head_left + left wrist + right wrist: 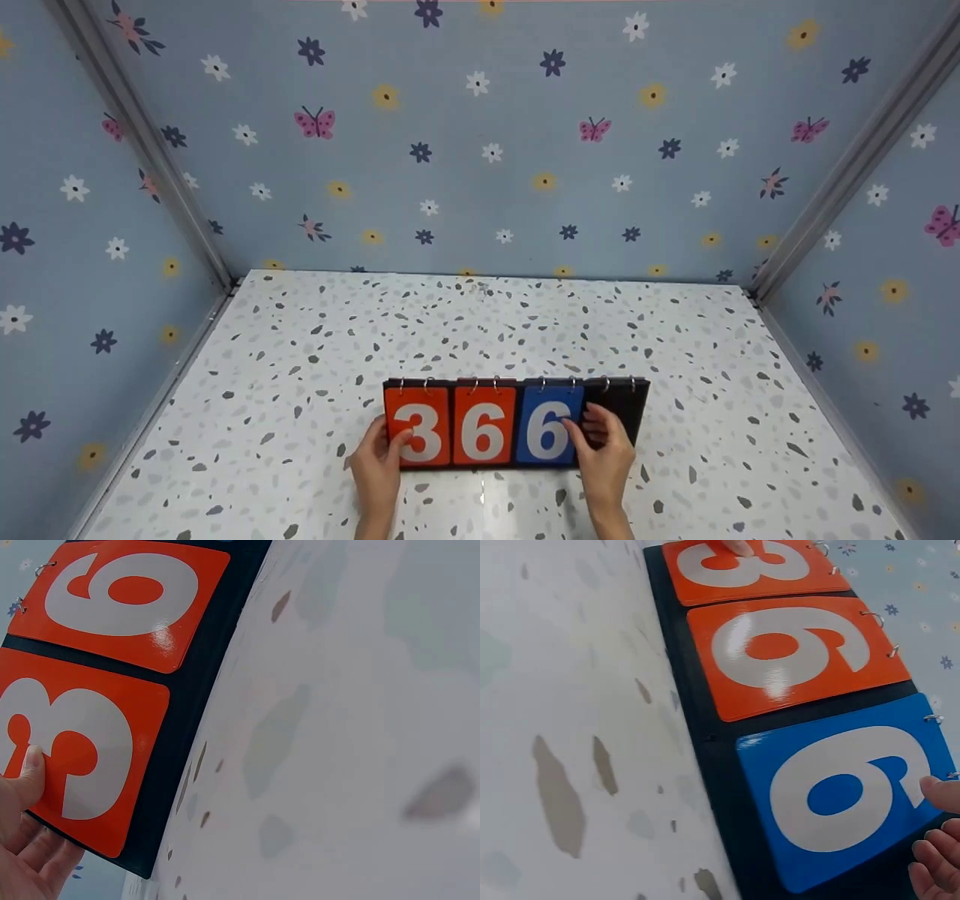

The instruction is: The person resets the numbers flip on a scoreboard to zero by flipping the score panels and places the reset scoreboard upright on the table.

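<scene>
That black flip scoreboard (518, 424) with glossy, ringed number cards, on the speckled white tabletop (480, 330), looks light, stiff and slick, best held by its ends, as the left hand (378, 459) grips one, the right hand (607, 456) loosely parted over the other.

Head view high, forward-down; wrist views close, red 6 card (124, 606) common

The right grip (939, 855) touches the blue 6 card (834, 795) beside the orange 6 (771, 646).
</scene>
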Motion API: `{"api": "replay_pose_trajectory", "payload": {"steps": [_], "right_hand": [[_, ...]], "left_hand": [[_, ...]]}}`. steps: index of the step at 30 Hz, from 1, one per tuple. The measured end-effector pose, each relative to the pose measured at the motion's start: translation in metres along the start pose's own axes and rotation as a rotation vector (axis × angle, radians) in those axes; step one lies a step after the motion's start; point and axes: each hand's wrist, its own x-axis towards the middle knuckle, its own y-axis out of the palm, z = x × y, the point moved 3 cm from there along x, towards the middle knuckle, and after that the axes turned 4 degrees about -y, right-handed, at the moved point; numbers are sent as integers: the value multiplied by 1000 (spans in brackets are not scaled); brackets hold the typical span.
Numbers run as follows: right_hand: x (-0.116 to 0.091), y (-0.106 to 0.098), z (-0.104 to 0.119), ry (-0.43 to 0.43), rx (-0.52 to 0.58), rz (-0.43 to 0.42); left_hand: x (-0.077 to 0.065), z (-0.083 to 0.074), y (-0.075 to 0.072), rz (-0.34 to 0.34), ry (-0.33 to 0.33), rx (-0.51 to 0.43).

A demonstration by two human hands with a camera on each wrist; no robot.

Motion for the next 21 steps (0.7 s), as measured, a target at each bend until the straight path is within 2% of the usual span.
{"api": "replay_pose_trajectory", "payload": {"steps": [8,14,21], "right_hand": [[-8,6,-9,42,-51,-19],[-9,9,-12,76,-62,-10],[-6,7,-14,184,42,18]], "left_hand": [[0,-1,0,11,-45,19],[-1,-3,-1,13,-27,4],[0,-2,-1,20,-26,33]]}}
